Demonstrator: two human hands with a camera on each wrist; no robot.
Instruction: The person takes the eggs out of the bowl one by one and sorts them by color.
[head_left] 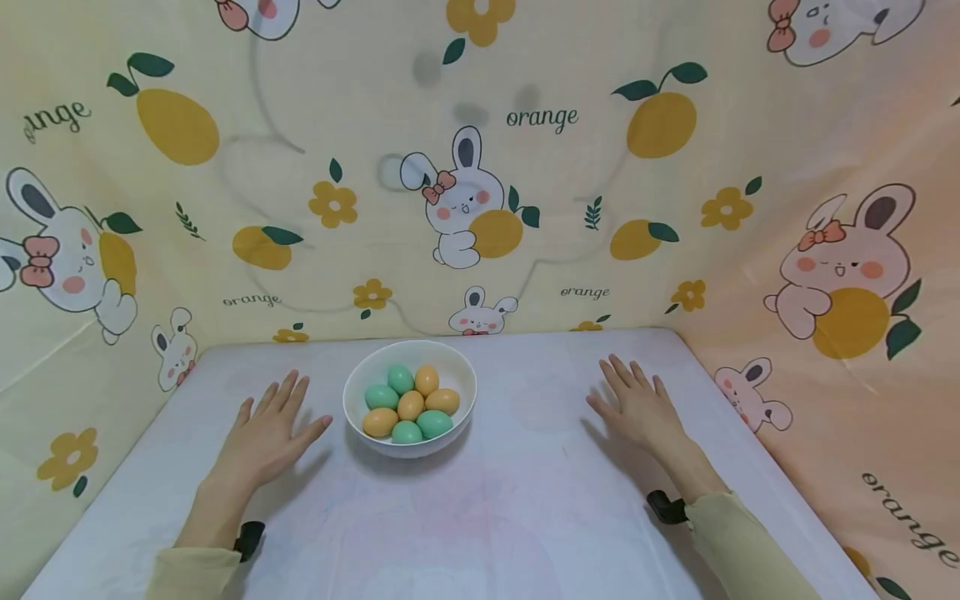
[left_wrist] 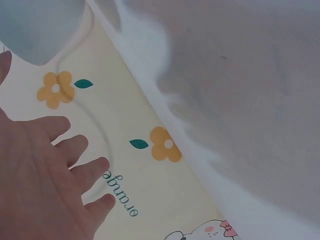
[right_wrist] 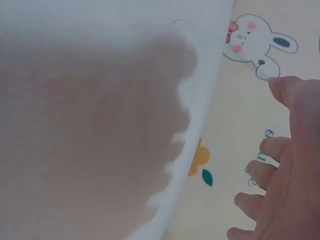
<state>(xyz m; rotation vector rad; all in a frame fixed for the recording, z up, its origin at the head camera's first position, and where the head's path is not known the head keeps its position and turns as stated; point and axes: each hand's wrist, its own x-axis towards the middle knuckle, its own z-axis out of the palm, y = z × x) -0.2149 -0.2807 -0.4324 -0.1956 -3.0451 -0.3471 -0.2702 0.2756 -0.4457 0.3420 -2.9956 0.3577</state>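
A white bowl [head_left: 411,451] stands left of the table's middle toward the back. In it lie several green eggs [head_left: 401,379] and several yellow-orange eggs [head_left: 380,422]. My left hand [head_left: 264,437] hovers over the table to the left of the bowl, fingers spread, thumb pointing toward the rim but apart from it. Well to the bowl's right, my right hand [head_left: 641,412] is held palm down with its fingers spread, holding nothing. Part of the bowl [left_wrist: 42,30] shows at the top left of the left wrist view. Only the hand [right_wrist: 280,185] and its shadow appear in the right wrist view.
A white cloth covers the table [head_left: 480,517]. Behind it and at both sides hangs a yellow curtain [head_left: 360,100] printed with rabbits, flowers and oranges. A black wrist camera [head_left: 250,540] sits on the left wrist, another black wrist camera [head_left: 667,507] on the right.
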